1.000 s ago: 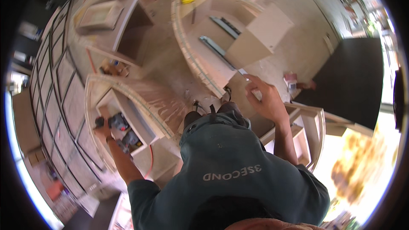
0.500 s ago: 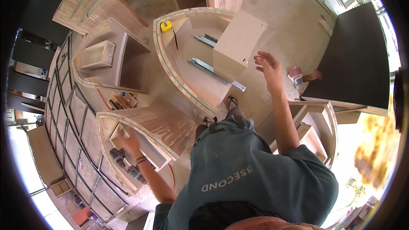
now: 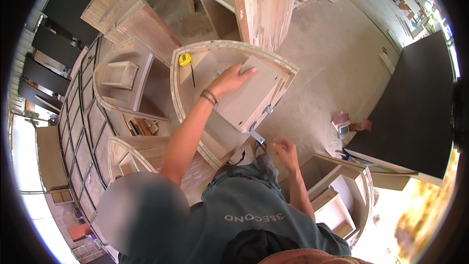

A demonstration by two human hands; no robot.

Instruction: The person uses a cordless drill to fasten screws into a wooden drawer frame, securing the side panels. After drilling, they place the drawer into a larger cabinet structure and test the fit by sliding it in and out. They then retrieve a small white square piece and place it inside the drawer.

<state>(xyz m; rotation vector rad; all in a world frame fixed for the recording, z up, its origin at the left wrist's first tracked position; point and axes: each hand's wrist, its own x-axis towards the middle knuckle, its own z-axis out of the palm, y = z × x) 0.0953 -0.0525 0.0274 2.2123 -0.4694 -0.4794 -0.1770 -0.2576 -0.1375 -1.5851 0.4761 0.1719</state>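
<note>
A pale beige drawer box (image 3: 251, 95) lies tilted in a wooden cabinet carcass (image 3: 176, 83) with curved sides. My left hand (image 3: 230, 80) reaches across and rests on the box's upper left part, thumb spread from the fingers. Metal drawer slides (image 3: 256, 136) stick out at the box's near right edge. Lower down, my right hand (image 3: 286, 152) hangs above the floor near my foot, apart from the box. Its fingers are curled in, and whether they hold anything is too small to tell. A yellow tape measure (image 3: 184, 59) sits at the carcass's far left corner.
Another curved carcass (image 3: 108, 99) with a small drawer stands to the left. A third carcass (image 3: 370, 186) is at the near right. Beyond it stands a large dark panel (image 3: 415, 112). Tall wooden pieces (image 3: 266, 10) rise at the back. Small items (image 3: 342, 122) lie on the floor.
My left hand has moved from the left carcass with the drill onto the drawer box. My right hand has dropped toward me and curled. The box now lies lower and turned inside the carcass.
</note>
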